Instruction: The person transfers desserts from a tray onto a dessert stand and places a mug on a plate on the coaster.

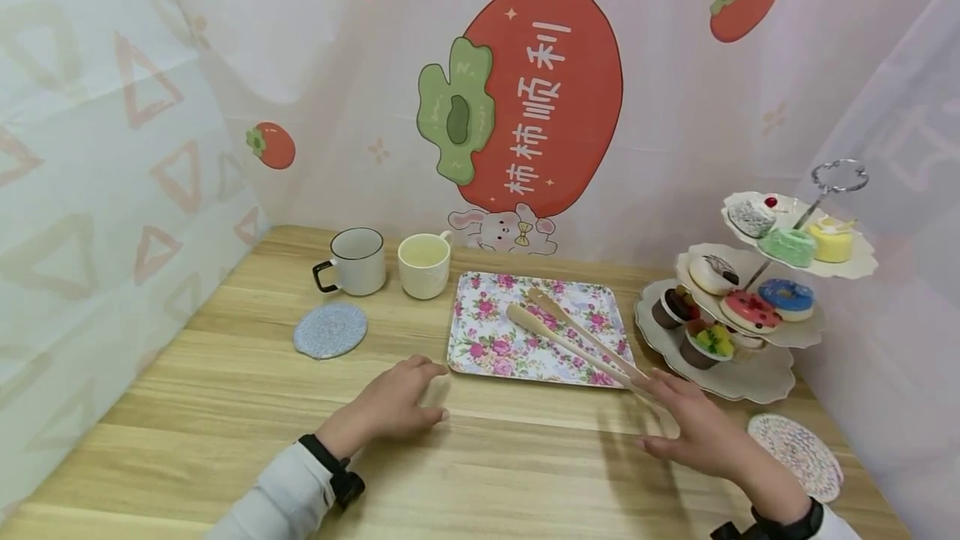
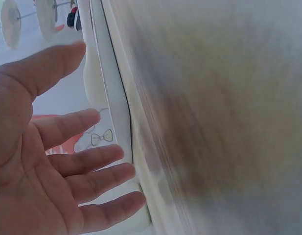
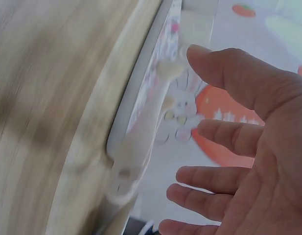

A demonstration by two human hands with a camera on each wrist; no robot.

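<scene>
Wooden tongs [image 1: 572, 347] lie slantwise on a floral tray [image 1: 483, 340], their two arms spread and their joined end past the tray's front right corner. Over that end hovers my right hand [image 1: 697, 427], fingers extended and thumb apart; the right wrist view shows the tongs [image 3: 146, 117] beside the palm, with nothing gripped. Just off the tray's front left corner is my left hand [image 1: 393, 402], fingers spread and slightly bent. Its palm [image 2: 38, 186] holds nothing in the left wrist view. Whether either hand touches anything is hard to tell.
A white mug [image 1: 360, 265] with a black handle and a cream cup [image 1: 424, 269] stand at the back left, near a blue-grey coaster [image 1: 330, 330]. At right, a three-tier stand [image 1: 776, 390] carries several cakes and doughnuts. A speckled coaster [image 1: 797, 457] lies in front of it.
</scene>
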